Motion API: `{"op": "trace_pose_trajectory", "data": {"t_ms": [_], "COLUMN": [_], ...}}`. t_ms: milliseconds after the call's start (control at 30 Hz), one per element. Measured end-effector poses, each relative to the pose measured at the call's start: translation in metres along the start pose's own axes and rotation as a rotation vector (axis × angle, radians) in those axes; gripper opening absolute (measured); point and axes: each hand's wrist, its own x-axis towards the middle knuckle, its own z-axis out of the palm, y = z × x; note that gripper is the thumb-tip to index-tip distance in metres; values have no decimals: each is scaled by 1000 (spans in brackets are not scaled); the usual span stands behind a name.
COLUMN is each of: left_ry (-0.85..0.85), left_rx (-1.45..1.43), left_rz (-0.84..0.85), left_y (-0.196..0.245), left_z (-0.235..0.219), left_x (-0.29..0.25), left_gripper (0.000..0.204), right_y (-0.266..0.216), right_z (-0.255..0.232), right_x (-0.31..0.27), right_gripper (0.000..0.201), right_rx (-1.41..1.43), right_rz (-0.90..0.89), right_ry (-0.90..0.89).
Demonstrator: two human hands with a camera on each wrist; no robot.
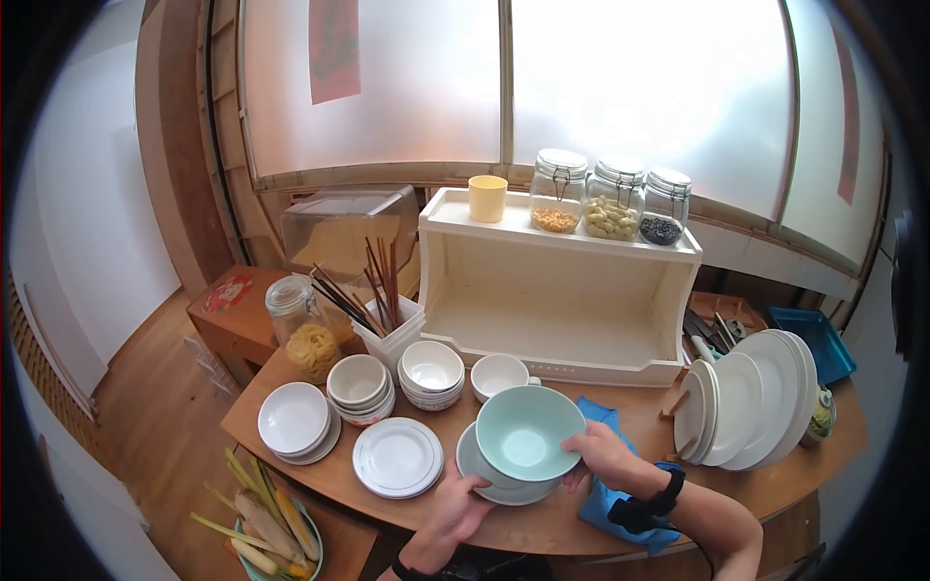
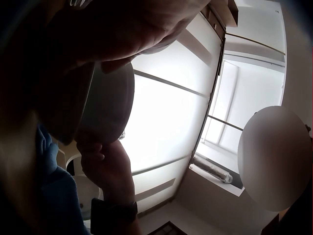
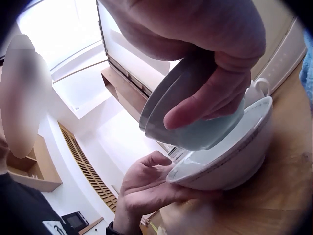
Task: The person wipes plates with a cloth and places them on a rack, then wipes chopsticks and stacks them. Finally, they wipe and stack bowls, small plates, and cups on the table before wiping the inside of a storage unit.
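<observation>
A mint-green bowl (image 1: 530, 431) is gripped at its right rim by my right hand (image 1: 605, 455), tilted above a wider white bowl (image 1: 515, 497). In the right wrist view two rim edges show on the held green piece. My left hand (image 1: 457, 505) holds the white bowl's near-left side, its fingers under the patterned rim (image 3: 222, 164) and the thumb up beside it. The green bowl's underside overlaps the white bowl's opening. A white cup (image 1: 500, 374) with a handle stands just behind both bowls. Beside my right hand lies a blue cloth (image 1: 603, 504).
Stacked plates (image 1: 398, 457) and small bowls (image 1: 432, 368) stand to the left, near a chopstick holder (image 1: 389, 334) and a pasta jar (image 1: 308, 339). A cream shelf (image 1: 552, 290) carries several jars. Large plates (image 1: 741, 402) stand upright at the right. Vegetables fill a basin (image 1: 271, 533) lower left.
</observation>
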Motion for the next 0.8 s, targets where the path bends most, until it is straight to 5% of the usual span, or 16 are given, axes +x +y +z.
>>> {"op": "trace_pose_trajectory", "data": {"t_ms": [800], "left_ry": [-28], "left_rx": [229], "left_rz": [192], "left_y": [-10], "left_z": [-7], "left_x": [-2], "left_gripper": [103], "right_y": [14], "right_z": [19], "right_x": [25], "right_gripper": [45], "right_rx": [-357], "right_rz": [-67], "right_ry": [-54]}}
